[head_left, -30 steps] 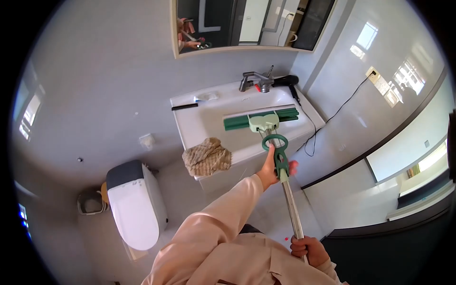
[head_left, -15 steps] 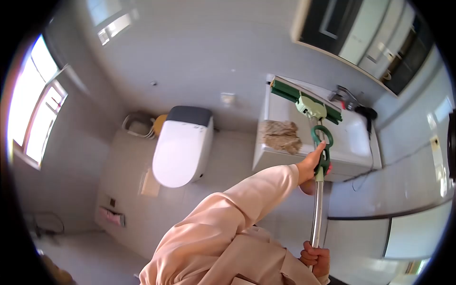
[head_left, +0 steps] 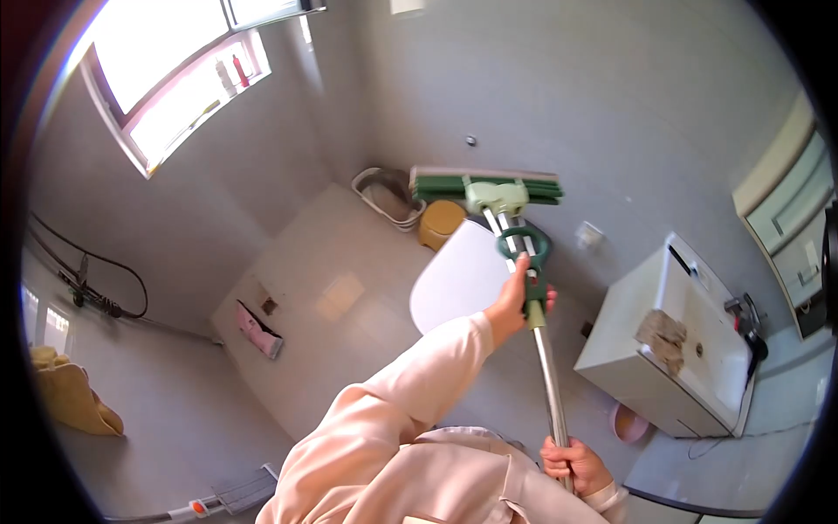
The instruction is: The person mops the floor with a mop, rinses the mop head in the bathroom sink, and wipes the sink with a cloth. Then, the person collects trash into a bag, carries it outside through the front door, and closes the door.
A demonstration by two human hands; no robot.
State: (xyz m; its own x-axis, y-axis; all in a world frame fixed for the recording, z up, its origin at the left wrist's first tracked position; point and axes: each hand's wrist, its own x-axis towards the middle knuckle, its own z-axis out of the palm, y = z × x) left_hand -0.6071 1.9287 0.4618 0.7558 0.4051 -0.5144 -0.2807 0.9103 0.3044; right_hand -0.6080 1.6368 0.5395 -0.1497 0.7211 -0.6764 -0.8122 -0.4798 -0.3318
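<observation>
A sponge mop [head_left: 497, 194] with a green head and steel pole is held up in front of me, head away from my body. My left hand [head_left: 515, 301] is wrapped round the pole at the dark green lever [head_left: 534, 249], thumb lying along it. Lower down, my right hand [head_left: 574, 465] grips the steel pole in a closed fist. From this view the mop head overlaps the wall and the yellow stool [head_left: 442, 224]. Part of the toilet's white lid [head_left: 458, 278] shows behind the pole and my left hand.
To the right stands a sink cabinet [head_left: 624, 367] with a brown cloth [head_left: 663, 339] over its basin edge. A pink basin [head_left: 628, 423] is on the floor beside it. At left are a window [head_left: 161, 57], a pink packet [head_left: 259, 329] and a hanging yellow towel [head_left: 74, 397].
My view has turned left, away from the sink. The mop, held in both hands, has swung from over the sink to in front of the toilet and back wall.
</observation>
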